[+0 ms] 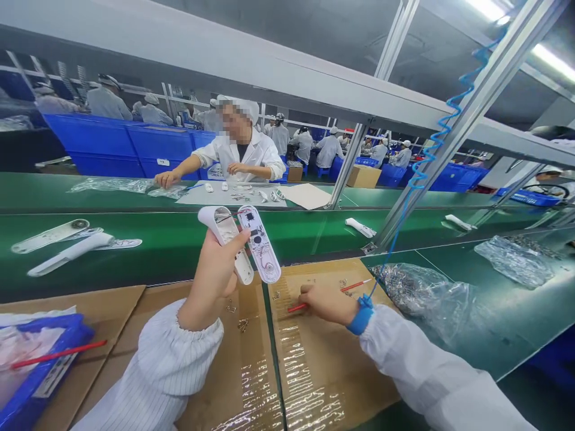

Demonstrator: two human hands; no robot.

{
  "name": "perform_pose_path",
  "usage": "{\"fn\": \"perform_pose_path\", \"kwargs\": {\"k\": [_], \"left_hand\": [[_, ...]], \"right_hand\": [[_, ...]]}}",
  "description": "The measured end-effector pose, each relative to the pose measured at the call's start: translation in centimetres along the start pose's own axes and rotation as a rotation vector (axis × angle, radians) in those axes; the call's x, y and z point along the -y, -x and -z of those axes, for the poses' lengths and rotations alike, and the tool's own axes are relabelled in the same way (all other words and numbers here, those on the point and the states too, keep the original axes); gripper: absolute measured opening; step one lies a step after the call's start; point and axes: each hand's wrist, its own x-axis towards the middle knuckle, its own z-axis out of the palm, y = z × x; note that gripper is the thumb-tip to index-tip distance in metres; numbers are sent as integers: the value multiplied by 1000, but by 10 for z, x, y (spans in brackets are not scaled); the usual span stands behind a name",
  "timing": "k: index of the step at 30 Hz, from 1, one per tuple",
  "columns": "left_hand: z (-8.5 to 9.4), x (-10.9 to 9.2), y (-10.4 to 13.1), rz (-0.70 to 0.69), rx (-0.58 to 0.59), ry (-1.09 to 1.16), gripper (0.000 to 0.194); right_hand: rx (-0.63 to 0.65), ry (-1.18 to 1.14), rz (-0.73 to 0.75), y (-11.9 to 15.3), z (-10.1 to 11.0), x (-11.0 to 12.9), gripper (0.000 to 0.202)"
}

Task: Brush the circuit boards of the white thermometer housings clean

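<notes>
My left hand [215,263] is wrapped around an opened white plastic housing [224,227], lifted above the near edge of the bench. Thin wires join it to its other half, a white shell with a circuit board [263,245] that stands beside it. My right hand [330,304] is closed low over the cardboard around a thin red stick tool [354,286], whose narrow pale tip points to the right. A blue wrist strap [360,314] circles that wrist. Small bent metal pieces [243,325] lie scattered on the cardboard [314,371] near both hands; whether my right fingertips touch any is hidden.
More white housings [67,254] lie on the green belt [171,233]. A blue bin [54,359] with another red stick stands at left. Plastic bags of metal parts [422,293] lie at right. A coiled blue cord [431,152] hangs by the post. A co-worker [245,146] sits opposite.
</notes>
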Motion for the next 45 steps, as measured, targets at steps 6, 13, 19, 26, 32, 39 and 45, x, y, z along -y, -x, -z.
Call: {"fn": "perform_pose_path", "kwargs": {"k": [6,13,19,26,32,39,45], "left_hand": [[1,10,-2,99,71,78,37],[3,17,-8,274,37,112,34],[-1,17,-6,320,27,205,25],[-5,15,1,364,85,317,24],[-6,11,7,356,96,346,23],[-9,16,7,307,3,391,20],[-7,34,1,281,-142,380,24]], "right_hand": [[34,-27,81,-5,-5,2,15],[-152,-96,96,21,36,6,39],[-692,-344,243,36,72,28,15],[-991,-388,347,10,77,52,17],[-1018,-274,375,1,69,55,25],[-985,66,335,4,60,65,34],[-856,174,225,-7,53,76,41]]}}
